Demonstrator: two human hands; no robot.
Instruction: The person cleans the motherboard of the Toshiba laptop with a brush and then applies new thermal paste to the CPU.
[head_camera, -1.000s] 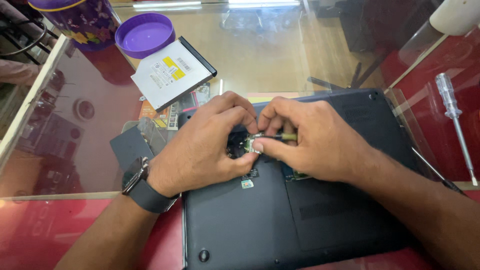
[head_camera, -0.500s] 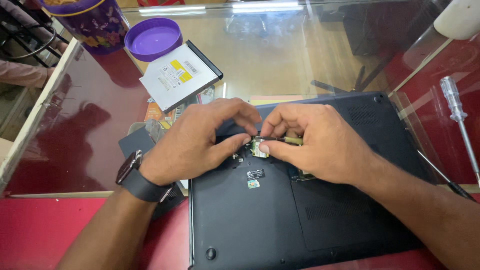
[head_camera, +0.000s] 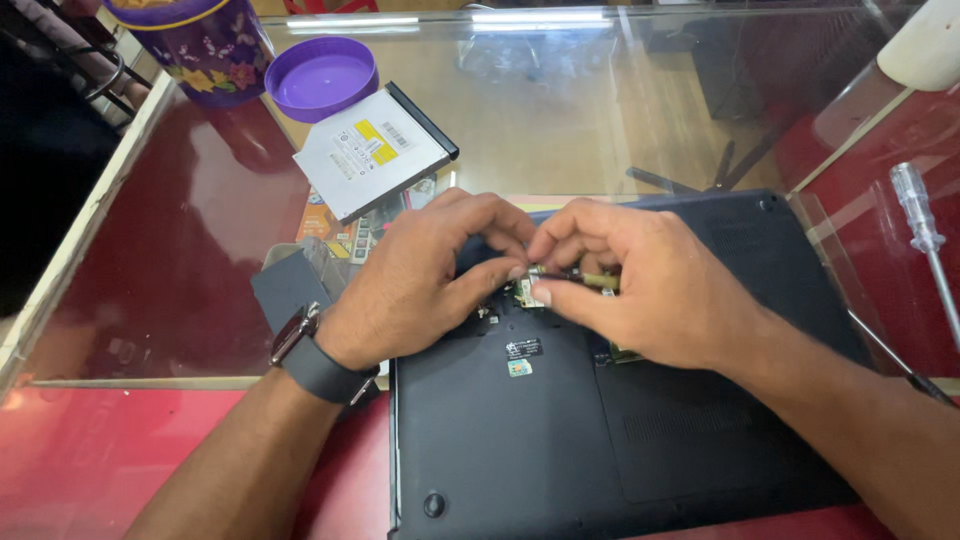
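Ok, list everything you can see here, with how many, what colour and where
dark grey laptop, underside up: one, centre, on the glass counter
small green circuit card: one, in the laptop's open bay, between both hands' fingertips
silver optical drive with black bezel: one, upper left
purple plastic lid: one, beside the drive
purple patterned cup: one, top left corner
clear-handled screwdriver: one, right edge
glass counter with red surface: one, underneath everything
black wristwatch: one, left wrist
left hand: on the card
right hand: on the card

Optical drive (head_camera: 372, 150) laid near the glass counter's (head_camera: 560, 120) far-left corner, purple lid (head_camera: 320, 78) and patterned purple tub (head_camera: 190, 45) beyond it, clear-handled screwdriver (head_camera: 925, 240) placed at the right edge.
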